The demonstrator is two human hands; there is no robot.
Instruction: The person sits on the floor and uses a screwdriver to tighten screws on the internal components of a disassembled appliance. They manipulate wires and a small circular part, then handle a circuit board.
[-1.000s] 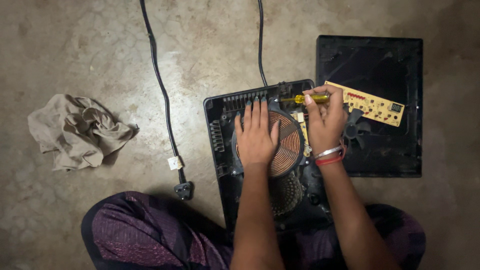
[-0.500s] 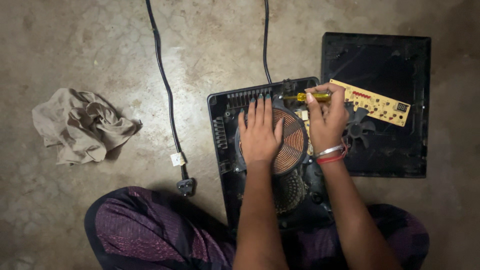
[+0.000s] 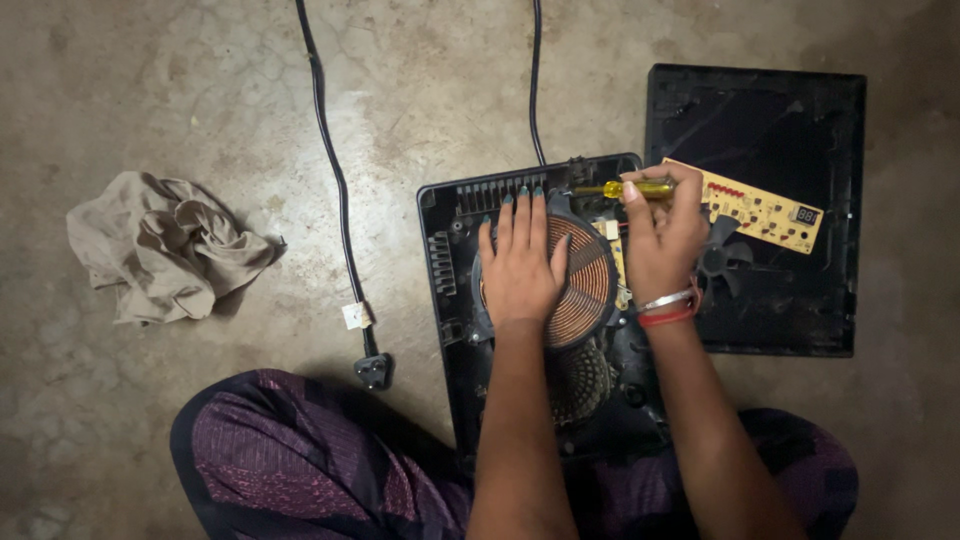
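The cooker base (image 3: pixel 450 250) lies open on the floor (image 3: pixel 200 80), its black top cover (image 3: pixel 780 110) already off and set just beside it, and the yellow circuit board (image 3: pixel 760 208) lifted out across the two. The left hand (image 3: pixel 520 265) lies flat and released on the copper coil (image 3: pixel 590 290), which sits in place. The right hand (image 3: pixel 660 235) grasps a yellow screwdriver (image 3: pixel 625 189) at the base's far edge. Judging by this, dismantling is well along, with the coil yet to come out.

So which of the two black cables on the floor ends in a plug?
The left cable: it runs down to a black plug beside the person's knee. The other cable disappears behind the opened cooker base.
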